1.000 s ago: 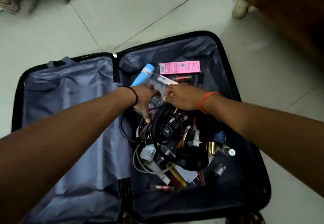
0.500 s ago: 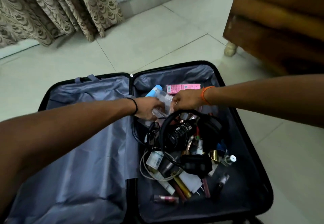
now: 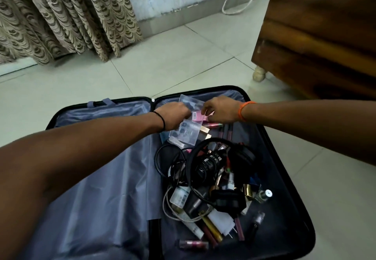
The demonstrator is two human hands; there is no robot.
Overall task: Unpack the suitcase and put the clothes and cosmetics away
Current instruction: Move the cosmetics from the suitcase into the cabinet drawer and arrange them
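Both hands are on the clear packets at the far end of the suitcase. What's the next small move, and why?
Probably lift the clear packets straight out: the left hand and right hand each already pinch one, above the pink box, clear of the headphones and cables below.

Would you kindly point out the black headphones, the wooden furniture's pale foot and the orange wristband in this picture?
black headphones (image 3: pixel 240 153): head view, on the arched headband.
pale foot (image 3: pixel 259 73): head view, on its rounded middle.
orange wristband (image 3: pixel 243 110): head view, on the band crossing the right wrist.
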